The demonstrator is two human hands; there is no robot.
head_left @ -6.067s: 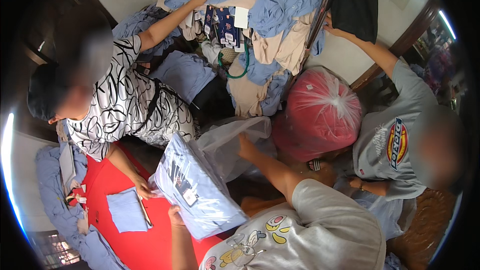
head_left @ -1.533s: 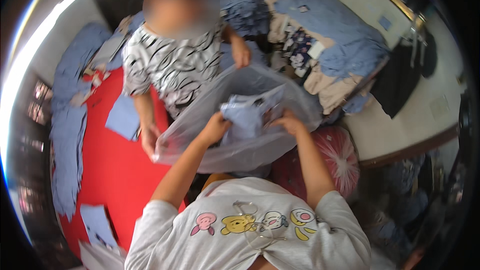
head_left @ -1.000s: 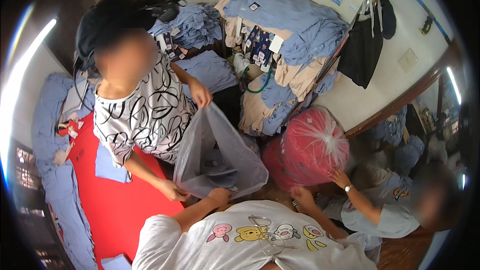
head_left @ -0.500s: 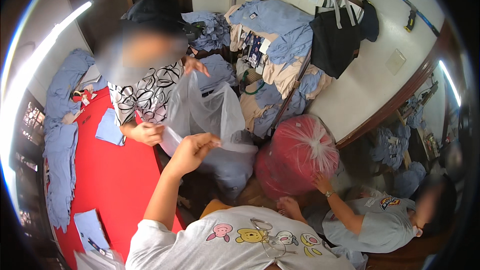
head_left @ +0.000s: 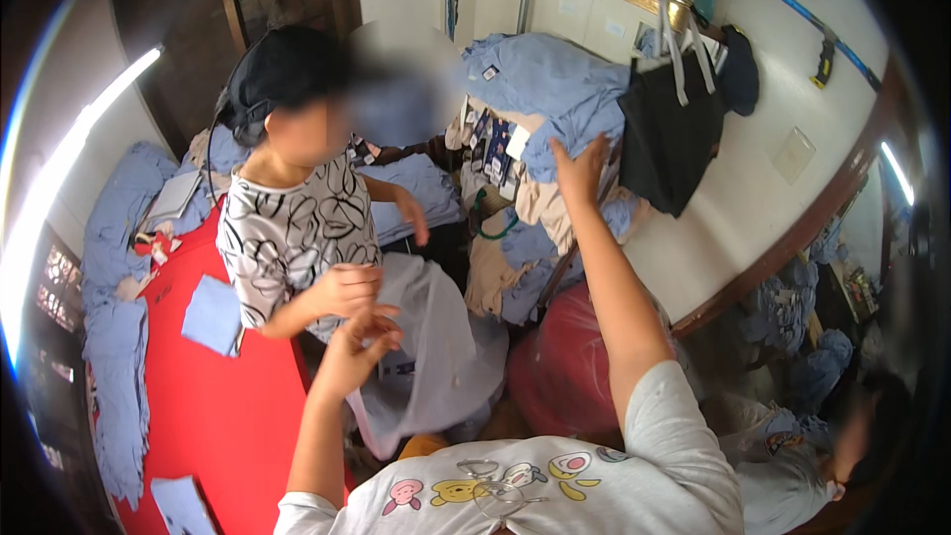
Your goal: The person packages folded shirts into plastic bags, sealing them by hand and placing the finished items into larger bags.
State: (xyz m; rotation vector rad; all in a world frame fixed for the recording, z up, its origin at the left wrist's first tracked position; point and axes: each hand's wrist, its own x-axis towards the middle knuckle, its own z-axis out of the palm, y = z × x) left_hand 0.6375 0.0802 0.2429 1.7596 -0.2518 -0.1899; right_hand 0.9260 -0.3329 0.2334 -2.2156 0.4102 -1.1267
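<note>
Left hand: the left hand is up at the top edge of the clear plastic bag, fingers curled on it. Half a second ago it held the bag higher up; now it is lower and closer to the body.
Right hand: the right hand is stretched far out, fingers spread, touching the pile of blue clothes. It holds nothing. A moment ago it was out of sight low down; now it has gone up to the pile.
Bag: it hangs down in front of the person, between them and the other person, and looks full at the bottom. Earlier it was held up high and open; now it droops.
Other person: someone in a black and white patterned top stands across the bag. One hand is closed on the bag's edge, just above the left hand. The other hand hangs free near the clothes.
Red sack: a big red bag sits just right of the clear bag, touching it.
Red table: a red table on the left has a folded blue cloth on it.
Black bag: a black tote bag hangs beside the blue pile.
</note>
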